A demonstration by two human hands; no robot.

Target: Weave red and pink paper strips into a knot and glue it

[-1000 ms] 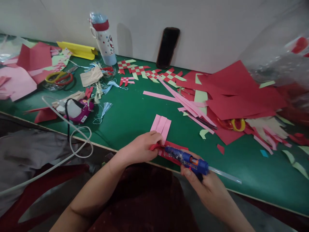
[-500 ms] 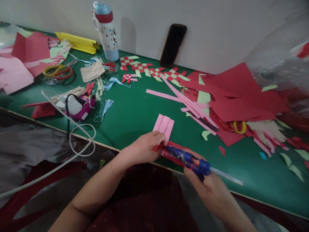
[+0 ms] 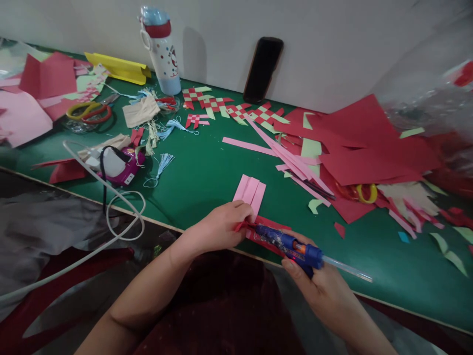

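Near the table's front edge, my left hand [image 3: 225, 224] pinches a red paper strip [image 3: 242, 225] beside the lower end of some pink strips [image 3: 250, 190] laid side by side. A blue glue gun [image 3: 288, 244] with a clear glue stick [image 3: 347, 268] out of its back is gripped in my right hand [image 3: 314, 281]. Its nozzle points left and reaches the red paper at my left fingertips. More red paper [image 3: 266, 241] lies under the gun. The nozzle's exact contact is hidden.
Woven red-and-green pieces [image 3: 238, 111] lie along the wall, near a bottle [image 3: 162, 54] and a leaning phone [image 3: 263, 69]. Red sheets [image 3: 369, 143] and pink strips [image 3: 284, 155] spread rightward. Scissors [image 3: 88, 112], tassels [image 3: 162, 165], a purple power strip [image 3: 127, 167] and a white cable [image 3: 111, 241] are left.
The view has shifted very slightly. Both hands, the glue gun and the papers keep nearly the same positions.
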